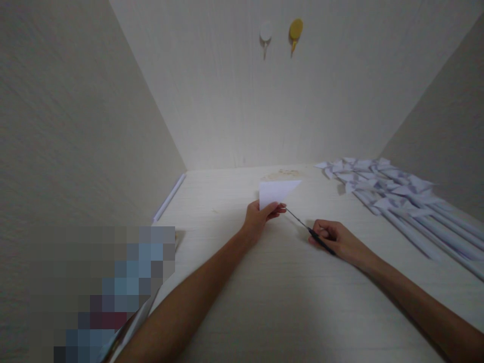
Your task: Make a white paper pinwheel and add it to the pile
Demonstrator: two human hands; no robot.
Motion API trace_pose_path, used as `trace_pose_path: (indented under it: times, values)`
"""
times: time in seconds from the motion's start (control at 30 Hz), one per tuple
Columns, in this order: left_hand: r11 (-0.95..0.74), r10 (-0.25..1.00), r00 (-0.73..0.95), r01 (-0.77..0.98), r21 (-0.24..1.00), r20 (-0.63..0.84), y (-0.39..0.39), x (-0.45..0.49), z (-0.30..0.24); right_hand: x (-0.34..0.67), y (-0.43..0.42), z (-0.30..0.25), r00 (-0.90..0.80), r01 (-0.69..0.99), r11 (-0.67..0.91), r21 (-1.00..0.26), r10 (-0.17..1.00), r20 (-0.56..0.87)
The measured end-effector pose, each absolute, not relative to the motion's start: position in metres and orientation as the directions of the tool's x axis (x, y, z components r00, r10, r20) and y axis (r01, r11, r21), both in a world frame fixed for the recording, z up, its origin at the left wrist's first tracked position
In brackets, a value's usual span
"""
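Observation:
Between the thumb and fingers of my left hand [262, 213] is a folded-looking piece of white paper [276, 192], held up over the table. Its right side slants to a point at the upper right. My right hand [333, 238] grips a pair of scissors [316, 238] by the black handles. Their thin metal blades point up and left, and the tips come close to the fingers of my left hand below the paper. Whether the blades touch the paper I cannot tell.
On the right of the pale table [234, 292] lie several white paper pinwheels [393, 201] on rolled paper sticks. A rolled paper tube [169, 197] rests along the left edge. Walls enclose three sides; a white hook [265, 33] and a yellow hook [296, 30] are on the back one.

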State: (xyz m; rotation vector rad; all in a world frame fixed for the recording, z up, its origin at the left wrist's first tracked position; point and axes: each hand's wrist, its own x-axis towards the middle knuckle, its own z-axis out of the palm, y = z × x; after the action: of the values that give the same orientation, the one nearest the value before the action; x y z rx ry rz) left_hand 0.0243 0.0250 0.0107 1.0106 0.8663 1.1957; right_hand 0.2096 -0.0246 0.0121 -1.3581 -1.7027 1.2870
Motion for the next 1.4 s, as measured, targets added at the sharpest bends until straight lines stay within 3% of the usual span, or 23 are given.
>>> trace_pose_path:
  times: [1.4]
  values:
    - [0.09, 0.981, 0.195, -0.36, 0.929, -0.019, 0.025, 0.026, 0.01, 0.212, -0.022, 0.003, -0.305, 0.412, 0.084, -0.907, 0.951, -0.051]
